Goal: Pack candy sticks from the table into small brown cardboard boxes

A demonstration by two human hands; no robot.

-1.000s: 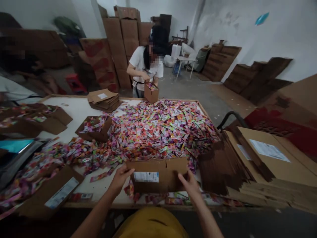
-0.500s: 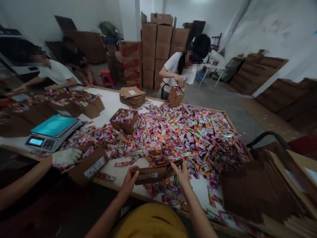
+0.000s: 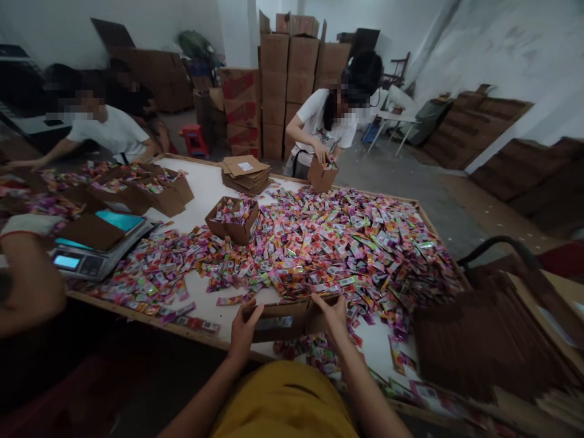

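Observation:
Between my two hands is a small brown cardboard box [image 3: 289, 319], held just over the table's near edge, its labelled side facing me. My left hand [image 3: 244, 328] grips its left end, thumb on the near side. At the other end, my right hand [image 3: 333, 313] is closed on the right corner, with fingers along the upper edge. Whether anything lies inside the box is hidden from this angle. Small colourful printed packets [image 3: 319, 243] are heaped just beyond it, and more lie under and in front of it.
An open carton [image 3: 232, 228] of packets stands mid-table, with flat cardboard [image 3: 244, 173] behind. Left, a co-worker's gloved hand [image 3: 30, 225] is near a scale [image 3: 91, 261] bearing cardboard. Another co-worker [image 3: 326, 121] holds a box opposite. Folded cartons [image 3: 483, 347] are stacked on the right.
The box in my hands is spread slightly wider and sits a little lower. At left, the gloved hand has moved away leftward; the box beside it has left the near edge, and cardboard now covers the scale.

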